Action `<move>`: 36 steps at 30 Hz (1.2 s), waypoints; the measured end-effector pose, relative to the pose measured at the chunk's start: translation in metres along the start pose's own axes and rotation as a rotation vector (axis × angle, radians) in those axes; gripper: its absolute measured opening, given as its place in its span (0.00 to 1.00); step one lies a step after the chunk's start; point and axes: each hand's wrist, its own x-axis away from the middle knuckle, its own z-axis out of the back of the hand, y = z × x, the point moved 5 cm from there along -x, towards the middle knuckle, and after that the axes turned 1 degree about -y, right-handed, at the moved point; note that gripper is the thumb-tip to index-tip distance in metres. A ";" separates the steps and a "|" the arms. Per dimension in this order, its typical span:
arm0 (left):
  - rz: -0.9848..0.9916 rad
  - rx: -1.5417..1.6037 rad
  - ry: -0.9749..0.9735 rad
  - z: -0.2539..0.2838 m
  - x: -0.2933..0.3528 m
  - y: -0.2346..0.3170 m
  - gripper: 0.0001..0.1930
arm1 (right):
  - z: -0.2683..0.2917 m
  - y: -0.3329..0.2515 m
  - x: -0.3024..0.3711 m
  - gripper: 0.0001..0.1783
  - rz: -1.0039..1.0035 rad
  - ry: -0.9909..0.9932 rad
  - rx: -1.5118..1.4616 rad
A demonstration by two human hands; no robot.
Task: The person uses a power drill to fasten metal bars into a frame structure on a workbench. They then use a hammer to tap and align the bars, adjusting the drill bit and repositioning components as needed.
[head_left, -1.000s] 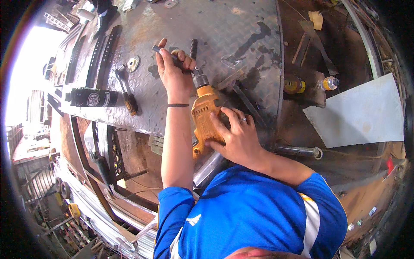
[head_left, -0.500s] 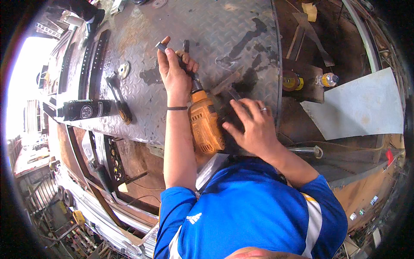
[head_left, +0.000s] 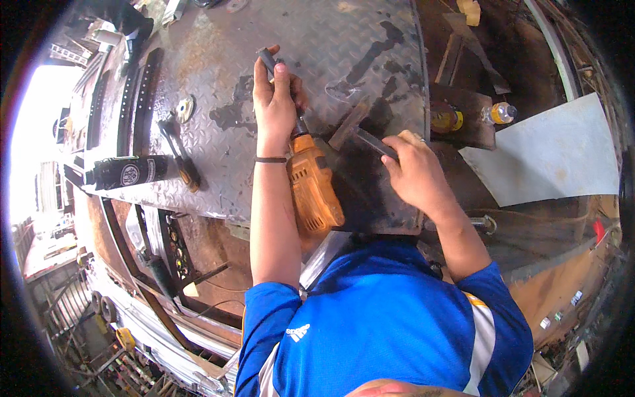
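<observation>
My left hand (head_left: pixel 274 109) is closed around a short dark metal rod (head_left: pixel 266 59), whose end sticks up past the thumb. Just under that wrist, an orange power drill (head_left: pixel 312 188) lies on the patterned steel plate (head_left: pixel 198 49), its tip close to my left palm. My right hand (head_left: pixel 420 169) grips the dark handle of a hammer (head_left: pixel 376 141). The hammer's rusty head (head_left: pixel 348 124) rests over the plate, between the drill and my right hand. My left fingers partly hide the rod.
Left on the plate are a black spray can (head_left: pixel 129 172), a dark-handled tool (head_left: pixel 180 155) and a round disc (head_left: pixel 185 108). Perforated bars (head_left: pixel 142 92) lie farther left. Beyond the plate's right edge are two bottles (head_left: pixel 447 120) (head_left: pixel 503 113) and a pale sheet (head_left: pixel 549 155).
My right hand has moved right and closed on the hammer handle; before, its fingers were spread beside it. My left hand has tilted the rod and shifted slightly.
</observation>
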 end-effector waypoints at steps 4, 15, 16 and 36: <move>0.040 0.075 0.005 -0.001 -0.003 0.000 0.17 | 0.002 0.023 0.004 0.15 -0.090 -0.011 -0.312; 0.010 0.314 0.031 0.002 0.000 -0.001 0.15 | -0.049 0.005 0.033 0.30 -0.241 -0.014 -0.777; 0.000 0.374 0.034 0.006 0.002 -0.002 0.15 | -0.056 -0.005 0.036 0.35 -0.228 -0.014 -0.740; 0.057 0.634 0.109 -0.057 0.055 -0.029 0.13 | -0.024 0.004 0.056 0.53 -0.288 -0.147 -0.302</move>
